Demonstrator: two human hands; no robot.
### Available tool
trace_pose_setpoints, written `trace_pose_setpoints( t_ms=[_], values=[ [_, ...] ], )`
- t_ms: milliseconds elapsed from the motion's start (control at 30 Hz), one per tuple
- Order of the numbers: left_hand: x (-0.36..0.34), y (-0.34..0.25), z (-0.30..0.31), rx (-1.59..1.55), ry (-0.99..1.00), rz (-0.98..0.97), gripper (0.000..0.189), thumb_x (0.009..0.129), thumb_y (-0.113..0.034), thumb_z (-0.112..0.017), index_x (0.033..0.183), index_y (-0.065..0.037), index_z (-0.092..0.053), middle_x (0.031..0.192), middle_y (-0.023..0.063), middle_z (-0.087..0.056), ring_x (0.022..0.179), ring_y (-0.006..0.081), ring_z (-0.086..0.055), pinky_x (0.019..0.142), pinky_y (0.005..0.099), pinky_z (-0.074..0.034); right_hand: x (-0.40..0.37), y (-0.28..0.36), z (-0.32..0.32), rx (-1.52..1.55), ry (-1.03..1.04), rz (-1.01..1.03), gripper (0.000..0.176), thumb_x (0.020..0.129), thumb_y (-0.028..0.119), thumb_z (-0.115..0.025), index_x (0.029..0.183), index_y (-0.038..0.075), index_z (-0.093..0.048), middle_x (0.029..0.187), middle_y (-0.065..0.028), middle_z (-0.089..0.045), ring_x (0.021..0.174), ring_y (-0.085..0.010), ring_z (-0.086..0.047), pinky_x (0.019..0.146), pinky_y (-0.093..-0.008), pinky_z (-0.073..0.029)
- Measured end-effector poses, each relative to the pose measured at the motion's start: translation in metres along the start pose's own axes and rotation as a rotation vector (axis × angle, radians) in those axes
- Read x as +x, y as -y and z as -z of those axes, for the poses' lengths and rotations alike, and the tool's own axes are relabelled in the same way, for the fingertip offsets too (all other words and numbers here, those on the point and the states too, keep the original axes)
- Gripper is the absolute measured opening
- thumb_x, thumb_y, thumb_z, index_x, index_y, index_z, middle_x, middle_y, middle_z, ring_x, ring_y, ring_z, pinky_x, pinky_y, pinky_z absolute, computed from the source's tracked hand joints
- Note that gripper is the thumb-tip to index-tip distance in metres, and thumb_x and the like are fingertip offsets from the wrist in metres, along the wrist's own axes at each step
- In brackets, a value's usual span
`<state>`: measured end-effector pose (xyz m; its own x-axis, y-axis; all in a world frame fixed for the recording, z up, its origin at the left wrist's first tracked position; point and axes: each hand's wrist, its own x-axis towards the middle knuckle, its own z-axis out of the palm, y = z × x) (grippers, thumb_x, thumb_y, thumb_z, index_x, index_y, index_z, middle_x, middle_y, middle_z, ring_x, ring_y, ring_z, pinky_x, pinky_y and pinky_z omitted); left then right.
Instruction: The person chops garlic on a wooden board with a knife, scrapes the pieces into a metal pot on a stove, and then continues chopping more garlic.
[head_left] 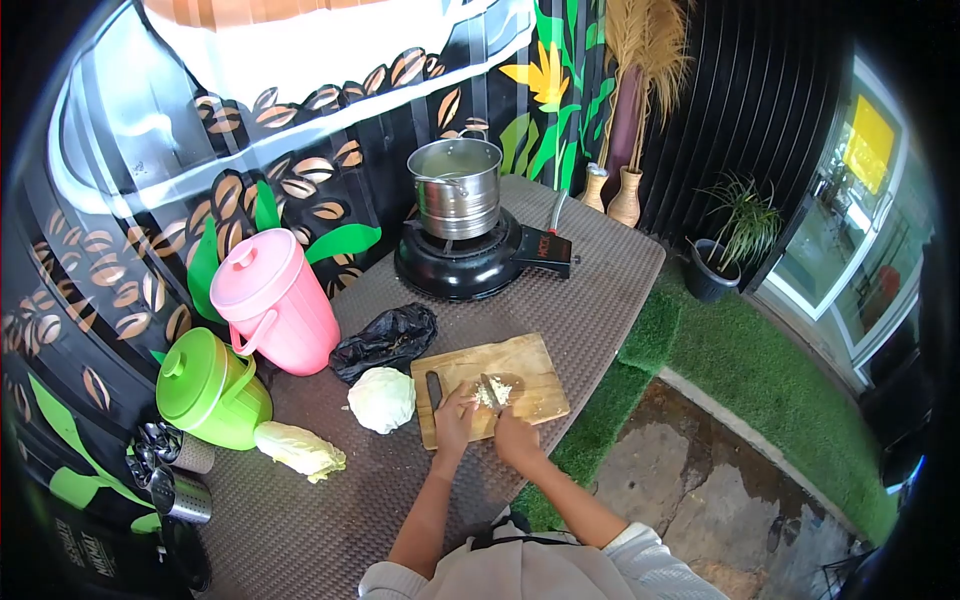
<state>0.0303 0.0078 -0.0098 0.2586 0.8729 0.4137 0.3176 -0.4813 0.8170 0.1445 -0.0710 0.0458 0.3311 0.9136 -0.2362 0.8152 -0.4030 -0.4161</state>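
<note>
Left hand (455, 418) curled over pale chopped bits (492, 397) on cutting board (530, 365), grip unclear. Right hand (517, 437) closed on knife (490, 384), blade at the bits. Cabbage (381, 399) just left on worktop (600, 290). Far: steel pot (458, 187) holding liquid on stove (470, 262). Left: lidded pink bucket (275, 300), green bucket (210, 390).

A small knife with a silver blade (493, 387) is held by the right hand (517, 437) over pale chopped pieces (487, 398) on the rectangular wooden cutting board (530, 365). The pieces are touched by the left hand (453, 417). A black-handled tool (434, 388) is laid on the board. A pale green cabbage half (381, 399) is placed just beside the board.
</note>
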Motion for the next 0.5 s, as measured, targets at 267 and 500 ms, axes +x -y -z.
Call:
trace_pose_setpoints(
  t_ms=[267,500],
  values=[
    [0.008,0.004,-0.007,-0.072,0.006,0.115,0.031,0.078,0.001,-0.065,0.11,0.003,-0.063,0.085,0.0138,-0.069,0.076,0.0276,-0.065,0.074,0.0355,-0.049,0.016,-0.01,-0.012,-0.098,-0.095,0.086,0.023,0.088,0.013,-0.047,0.106,-0.001,-0.046,0.084,-0.0229,-0.067,0.078,-0.0352,-0.068,0.067,-0.0426,-0.055],
    [0.006,0.005,-0.011,0.018,-0.016,0.007,0.032,0.078,0.001,-0.066,0.109,0.0,-0.064,0.081,0.0132,-0.068,0.076,0.0223,-0.063,0.073,0.0312,-0.049,-0.001,0.004,-0.025,-0.018,-0.125,-0.018,0.023,0.09,0.016,-0.045,0.104,-0.002,-0.046,0.08,-0.0248,-0.066,0.08,-0.0341,-0.068,0.068,-0.0436,-0.055]
  ],
)
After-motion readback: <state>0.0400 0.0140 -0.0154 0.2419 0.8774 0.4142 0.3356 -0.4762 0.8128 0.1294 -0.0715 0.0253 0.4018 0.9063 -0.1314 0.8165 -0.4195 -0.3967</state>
